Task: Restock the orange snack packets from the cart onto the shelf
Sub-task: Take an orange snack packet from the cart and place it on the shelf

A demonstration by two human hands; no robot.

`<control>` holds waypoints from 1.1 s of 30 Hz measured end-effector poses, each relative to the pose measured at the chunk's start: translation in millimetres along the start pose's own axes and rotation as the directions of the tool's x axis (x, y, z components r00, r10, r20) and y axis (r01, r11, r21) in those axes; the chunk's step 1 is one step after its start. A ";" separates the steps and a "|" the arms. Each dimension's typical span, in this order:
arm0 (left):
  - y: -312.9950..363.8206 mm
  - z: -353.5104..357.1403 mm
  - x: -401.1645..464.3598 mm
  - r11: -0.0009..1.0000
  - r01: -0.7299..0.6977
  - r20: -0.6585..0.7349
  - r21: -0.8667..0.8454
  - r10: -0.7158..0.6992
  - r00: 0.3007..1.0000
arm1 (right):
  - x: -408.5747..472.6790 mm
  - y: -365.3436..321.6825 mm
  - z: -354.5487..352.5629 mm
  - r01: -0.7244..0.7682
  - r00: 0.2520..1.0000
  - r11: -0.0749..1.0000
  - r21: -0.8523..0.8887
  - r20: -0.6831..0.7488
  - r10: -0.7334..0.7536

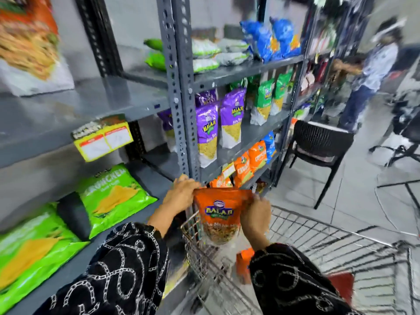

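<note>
Both sets of fingers pinch the top edge of one orange snack packet [221,214]: the left hand [181,196] grips its upper left corner, the right hand [255,218] its upper right, and the pouch hangs upright between them, over the front corner of the wire cart [318,242].

The grip is only along the top seam, so the heavy, filled bottom could swing and catch on the cart's rim just below the fingers, or the slick film could slip out of one pinch and leave the pouch tilted. The frame is blurred, so a quick swing is likely part of the risk. Just beyond the left fingers stands the perforated grey shelf post [181,98]; a packet carried wide could knock against it.

Under the right wrist another orange packet [244,262] lies in the cart. Ahead of the fingers, the low shelf [256,176] holds orange packets standing in a row [250,162], the likely destination. Above are purple packets [218,123]; to the left of the left hand lie green packets [113,194]. Farther right, a black chair [318,144] sits on the tiled floor and another person [372,73] stands at the shelving.
</note>
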State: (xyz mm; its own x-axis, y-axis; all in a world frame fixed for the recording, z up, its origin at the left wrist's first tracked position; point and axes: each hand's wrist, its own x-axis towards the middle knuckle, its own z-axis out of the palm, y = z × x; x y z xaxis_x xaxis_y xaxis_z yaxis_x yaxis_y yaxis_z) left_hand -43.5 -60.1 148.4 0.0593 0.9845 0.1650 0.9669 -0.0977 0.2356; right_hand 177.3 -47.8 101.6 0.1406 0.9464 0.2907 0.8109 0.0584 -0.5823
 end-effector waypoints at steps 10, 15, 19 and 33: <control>46.2 -169.1 -13.7 0.915 -0.249 -0.550 -0.319 0.035 0.834 | 69.6 -123.7 -125.5 0.351 0.911 0.743 0.570 -0.392 -0.130; 55.9 -268.9 -36.7 0.831 -0.322 -0.764 -0.453 -0.176 0.621 | 74.6 -201.5 -190.9 0.542 0.826 0.547 0.638 -0.523 -0.209; 53.3 -331.9 -66.9 0.867 -0.385 -0.913 -0.317 -0.168 0.372 | 55.7 -272.7 -225.1 0.602 0.797 0.361 0.713 -0.566 -0.210; -63.2 -463.2 -195.8 0.926 0.310 -0.976 0.215 0.198 0.088 | -34.5 -508.3 -196.7 0.422 0.900 0.294 0.857 -0.358 -0.248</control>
State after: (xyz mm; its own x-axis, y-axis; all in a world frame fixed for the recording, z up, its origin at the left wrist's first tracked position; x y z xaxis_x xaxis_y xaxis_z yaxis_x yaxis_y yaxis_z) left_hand -231.1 -314.1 544.8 -0.0459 -0.0750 0.9961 0.9671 0.2464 0.0631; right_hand -127.9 -172.6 536.9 0.1293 0.7236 0.6780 -0.1888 0.6892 -0.6995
